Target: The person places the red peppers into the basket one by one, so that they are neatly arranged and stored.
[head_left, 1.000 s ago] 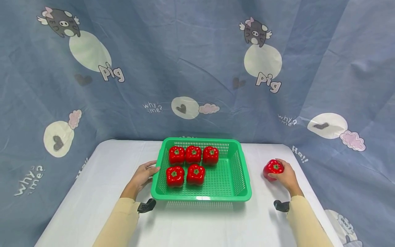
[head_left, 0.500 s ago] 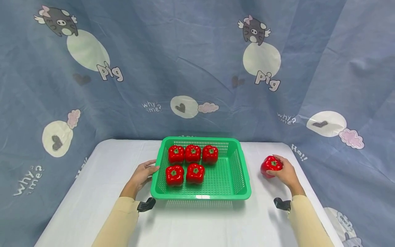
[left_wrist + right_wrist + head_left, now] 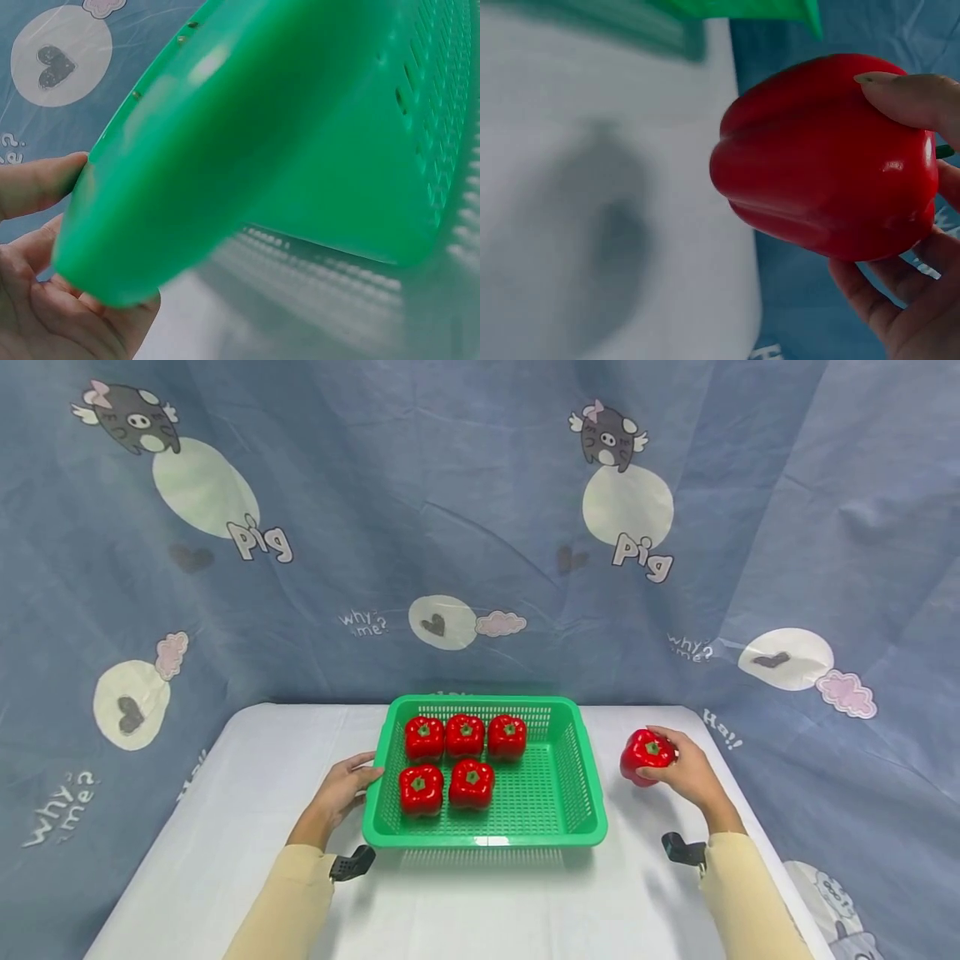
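A red bell pepper point(image 3: 636, 758) with a green stem is in my right hand point(image 3: 688, 774), to the right of the basket. Thumb and fingers grip it near the stem end, and the right wrist view shows the pepper point(image 3: 821, 161) raised off the table with its shadow apart from it. At the left end of the green plastic basket point(image 3: 487, 841), my left hand point(image 3: 345, 791) holds the rim. Seen from the left wrist, the thumb point(image 3: 45, 180) lies on the rim's edge and the fingers are partly hidden below it. Several more red bell peppers point(image 3: 471, 785) stand stem up inside the basket.
The basket sits toward the back of a table covered in white cloth point(image 3: 480, 910). Behind and around it hangs a blue patterned curtain point(image 3: 337, 568). Inside the basket, the mesh floor point(image 3: 528, 797) shows to the right of the peppers.
My right hand has lifted the bell pepper and moved it a little left toward the basket. The left hand stays on the rim. The whole head view has shifted slightly.
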Action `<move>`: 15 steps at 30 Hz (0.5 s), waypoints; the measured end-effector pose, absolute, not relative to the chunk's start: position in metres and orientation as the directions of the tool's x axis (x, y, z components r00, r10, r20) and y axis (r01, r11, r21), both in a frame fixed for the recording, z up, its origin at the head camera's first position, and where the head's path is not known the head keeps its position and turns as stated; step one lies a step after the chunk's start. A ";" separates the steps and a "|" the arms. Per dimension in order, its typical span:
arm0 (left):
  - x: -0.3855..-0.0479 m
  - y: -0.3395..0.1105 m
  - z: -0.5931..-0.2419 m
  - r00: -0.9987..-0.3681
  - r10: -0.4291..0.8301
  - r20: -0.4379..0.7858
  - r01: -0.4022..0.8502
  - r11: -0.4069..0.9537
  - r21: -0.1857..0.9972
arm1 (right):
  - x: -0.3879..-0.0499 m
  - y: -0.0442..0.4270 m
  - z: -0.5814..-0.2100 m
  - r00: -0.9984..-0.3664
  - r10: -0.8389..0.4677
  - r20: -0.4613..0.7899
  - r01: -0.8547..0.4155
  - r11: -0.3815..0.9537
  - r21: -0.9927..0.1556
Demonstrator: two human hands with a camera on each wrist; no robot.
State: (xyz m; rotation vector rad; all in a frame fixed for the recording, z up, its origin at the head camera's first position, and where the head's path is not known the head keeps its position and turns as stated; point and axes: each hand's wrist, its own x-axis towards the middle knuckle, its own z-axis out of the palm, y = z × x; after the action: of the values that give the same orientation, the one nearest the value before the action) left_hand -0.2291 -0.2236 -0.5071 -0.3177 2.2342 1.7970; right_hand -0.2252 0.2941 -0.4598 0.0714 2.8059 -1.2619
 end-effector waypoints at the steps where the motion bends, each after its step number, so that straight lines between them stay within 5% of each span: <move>1: -0.229 -0.224 -0.507 -0.943 -0.010 -0.331 -0.326 0.212 0.921 | -0.225 0.293 -0.458 -0.997 0.009 -0.073 0.060 0.668 -0.742; 15: -0.228 -0.224 -0.508 -0.942 -0.014 -0.335 -0.330 0.210 0.920 | -0.220 0.267 -0.427 -0.993 -0.109 0.036 -0.102 0.690 -0.716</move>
State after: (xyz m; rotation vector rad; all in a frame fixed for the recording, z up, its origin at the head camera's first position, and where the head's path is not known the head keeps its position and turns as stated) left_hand -0.2285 -0.2237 -0.5076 -0.3262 2.2313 1.7991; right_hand -0.2198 0.2669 -0.4268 -0.1795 2.8793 -1.2195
